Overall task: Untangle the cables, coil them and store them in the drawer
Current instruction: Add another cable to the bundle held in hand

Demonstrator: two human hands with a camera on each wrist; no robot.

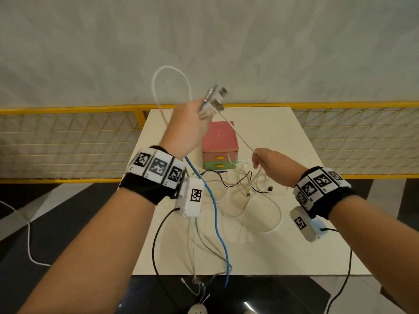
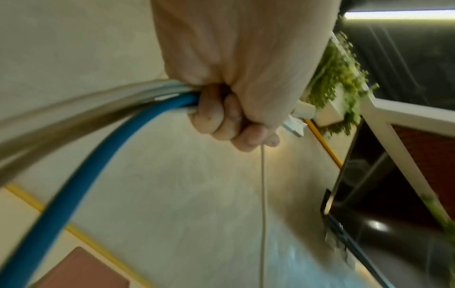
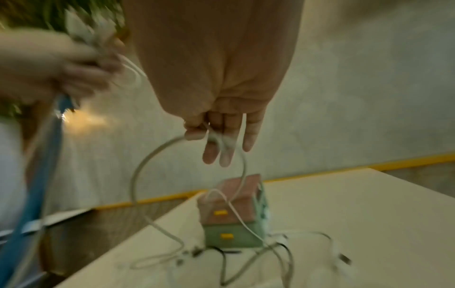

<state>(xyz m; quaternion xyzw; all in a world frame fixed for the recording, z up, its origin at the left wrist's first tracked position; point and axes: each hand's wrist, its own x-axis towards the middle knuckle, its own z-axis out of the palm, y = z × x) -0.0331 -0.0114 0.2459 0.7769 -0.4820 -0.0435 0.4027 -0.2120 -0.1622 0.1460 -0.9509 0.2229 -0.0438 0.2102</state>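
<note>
My left hand (image 1: pixel 192 123) (image 2: pixel 229 117) is raised above the table and grips a bunch of cable ends: a blue cable (image 1: pixel 217 223) (image 2: pixel 74 185) and several white ones, their USB plugs (image 1: pixel 216 97) sticking up past the fist. A thin white cable (image 1: pixel 240 137) (image 2: pixel 263 204) runs taut from that bunch down to my right hand (image 1: pixel 260 158) (image 3: pixel 197 130), which pinches it between thumb and forefinger, the other fingers straight. More white and black cables (image 1: pixel 244 189) (image 3: pixel 270 253) lie tangled in front of the small drawer unit (image 1: pixel 220 143) (image 3: pixel 231 214), pink on top, green below, both drawers closed.
The white table (image 1: pixel 306 223) has a yellow mesh railing (image 1: pixel 68 141) behind it. Several cable ends hang over the table's near edge (image 1: pixel 204 282). A white cord (image 1: pixel 29 241) trails over the dark floor at the left.
</note>
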